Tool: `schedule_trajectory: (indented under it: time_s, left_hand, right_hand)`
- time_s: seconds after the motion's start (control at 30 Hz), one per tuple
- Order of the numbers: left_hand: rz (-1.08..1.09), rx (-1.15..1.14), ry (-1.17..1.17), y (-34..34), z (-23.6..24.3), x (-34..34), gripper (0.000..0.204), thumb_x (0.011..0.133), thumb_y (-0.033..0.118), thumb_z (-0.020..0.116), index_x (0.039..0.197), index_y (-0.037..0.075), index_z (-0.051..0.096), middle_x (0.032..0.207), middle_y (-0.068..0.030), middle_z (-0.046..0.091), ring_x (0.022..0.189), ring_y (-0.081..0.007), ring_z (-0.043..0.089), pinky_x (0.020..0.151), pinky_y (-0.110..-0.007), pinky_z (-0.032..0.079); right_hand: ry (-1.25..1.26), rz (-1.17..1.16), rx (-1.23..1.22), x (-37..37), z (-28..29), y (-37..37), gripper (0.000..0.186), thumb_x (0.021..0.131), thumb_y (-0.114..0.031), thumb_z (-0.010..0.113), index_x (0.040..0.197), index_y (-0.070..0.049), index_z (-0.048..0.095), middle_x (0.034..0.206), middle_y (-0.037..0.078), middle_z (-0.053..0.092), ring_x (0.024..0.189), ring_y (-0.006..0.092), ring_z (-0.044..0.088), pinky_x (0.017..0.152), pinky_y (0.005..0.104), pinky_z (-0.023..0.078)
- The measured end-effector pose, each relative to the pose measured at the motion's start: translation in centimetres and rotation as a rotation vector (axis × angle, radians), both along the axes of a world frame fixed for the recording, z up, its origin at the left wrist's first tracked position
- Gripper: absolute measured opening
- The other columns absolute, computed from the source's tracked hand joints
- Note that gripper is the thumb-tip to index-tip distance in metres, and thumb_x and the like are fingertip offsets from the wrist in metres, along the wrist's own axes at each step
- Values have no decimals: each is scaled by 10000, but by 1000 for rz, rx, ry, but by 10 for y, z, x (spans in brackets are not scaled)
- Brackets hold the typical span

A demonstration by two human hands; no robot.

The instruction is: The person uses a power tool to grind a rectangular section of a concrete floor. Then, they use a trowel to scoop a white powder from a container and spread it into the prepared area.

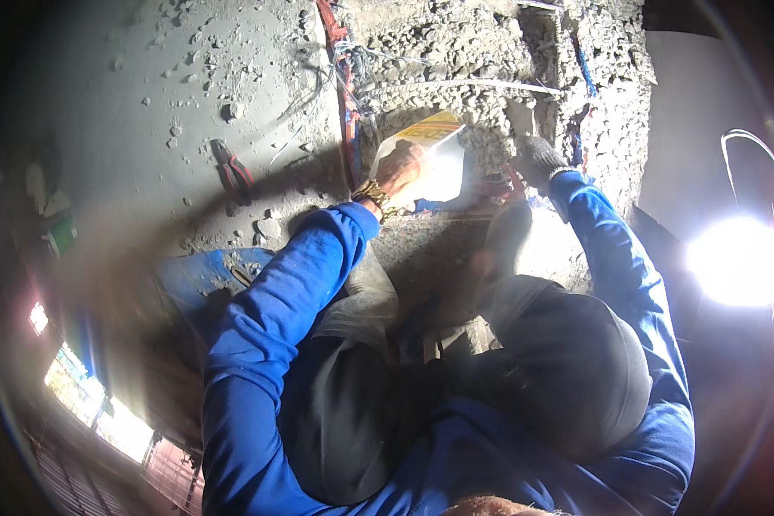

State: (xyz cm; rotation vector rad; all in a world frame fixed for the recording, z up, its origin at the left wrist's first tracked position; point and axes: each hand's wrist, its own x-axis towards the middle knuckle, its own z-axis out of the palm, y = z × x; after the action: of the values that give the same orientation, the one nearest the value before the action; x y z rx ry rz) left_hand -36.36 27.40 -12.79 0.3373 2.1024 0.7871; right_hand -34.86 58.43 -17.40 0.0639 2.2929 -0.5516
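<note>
A thin white sheet [445,176] with a yellow-and-orange printed band is held up against a strip of rough, lumpy grey aggregate [456,39]. The bare left hand [400,170], wearing a gold-coloured metal wristband [373,196], grips it with bent fingers at its left side and hides part of that edge. The right hand [543,156], in a grey knitted glove, is just right of the white sheet, low against the aggregate; its fingers are hard to make out, and I cannot tell whether they close on anything.

Close on the left of the white sheet runs a red wrapped line [347,103] with thin loose wires; above it a slim whitish rod [482,83] crosses the aggregate, and beyond the glove, to its upper right, is a narrow blue strip [586,69]. Well to its left, pliers with red-and-dark handles [236,176] lie on the smooth grey, debris-strewn surface, with a broken grey lump [267,229] nearer. A dusty blue sheet [205,273] is at its lower left. A glaring white lamp [735,261] is far to its right.

Dark printed lettering shows on the yellow band, partly washed out by glare. A green-and-white item [60,230], far left, is too blurred for any label.
</note>
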Motion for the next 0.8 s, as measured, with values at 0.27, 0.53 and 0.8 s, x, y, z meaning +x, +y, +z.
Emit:
schedule_trajectory:
  time_s: [0.27,0.53,0.8]
  left_hand:
    - [140,13,-320,3,30,-15,311,842,221,569,1026,-30,573,837,-155,643,727,-254,676,548,-347,573]
    - [287,317,-471,-13,20,-9,481,877,193,585,1276,-42,452,880,-118,625,602,-127,615,473,-246,545]
    - [602,465,-533,-1,-10,13,126,787,101,655,829,-15,627,700,-125,641,424,-159,577,383,-276,506]
  right_hand:
    - [-86,218,-256,28,103,-66,330,861,-222,558,1103,-2,597,976,232,630,924,325,633,737,428,512]
    - [116,181,169,17,88,-12,245,803,-173,561,974,-1,591,871,224,633,878,377,620,736,452,485]
    - [290,169,86,-36,-13,-2,261,841,-205,471,958,10,562,871,256,615,883,418,589,758,501,459]
